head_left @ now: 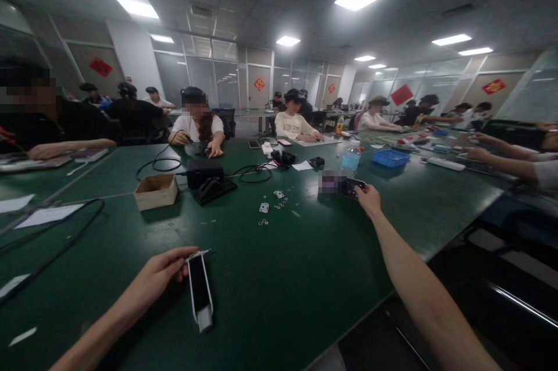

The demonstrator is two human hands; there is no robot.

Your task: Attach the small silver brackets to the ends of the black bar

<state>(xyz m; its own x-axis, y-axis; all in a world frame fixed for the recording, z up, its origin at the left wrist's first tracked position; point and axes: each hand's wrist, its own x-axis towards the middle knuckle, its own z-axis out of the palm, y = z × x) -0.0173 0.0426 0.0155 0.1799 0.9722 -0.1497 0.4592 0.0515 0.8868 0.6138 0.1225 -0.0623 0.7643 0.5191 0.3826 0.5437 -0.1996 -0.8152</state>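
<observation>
The person's left grip [168,266] was closed, fingers and thumb pinching the upper end of a white-framed device [200,284] with a dark face; whether its lower end touched the surface [279,301], I could not tell. The right grip [369,199], well apart and farther forward, was closed on the near edge of a dark handheld device [352,186], partly blurred. Between the two, small metal plates [264,207] and rings [278,206] lay loose on the green top. Beyond the left grip stood an open cardboard box [156,201], its contents hidden from me, just beside a black block-shaped unit [204,174]. Past the right grip, a clear bottle [351,157] with something pale blue at it stood upright near a shallow blue tray [391,158]; I couldn't make out what that held. Across from us, a co-worker in white [198,124] sat handling something dark.
</observation>
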